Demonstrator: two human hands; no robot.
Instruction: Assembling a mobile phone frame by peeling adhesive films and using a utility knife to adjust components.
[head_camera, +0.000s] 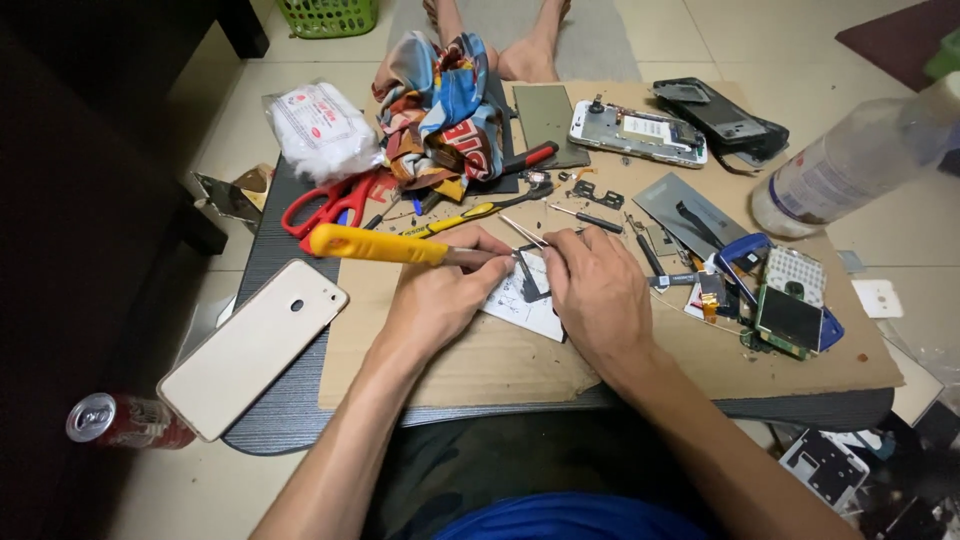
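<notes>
My left hand (440, 290) grips a yellow-handled screwdriver (375, 244) that lies almost level, its tip pointing right toward a small dark phone part (533, 272). My right hand (598, 295) holds metal tweezers (522, 231) over the same part. The part rests on a white card (520, 310) on a sheet of cardboard (450, 360). Both hands meet at the middle of the low table.
A gold phone back cover (250, 345) lies at the left, red scissors (330, 203) and a crumpled cloth (440, 100) behind. Opened phones (640, 132), circuit boards (790, 300), small screwdrivers and a clear bottle (850, 160) crowd the right. A drink can (125, 420) lies on the floor.
</notes>
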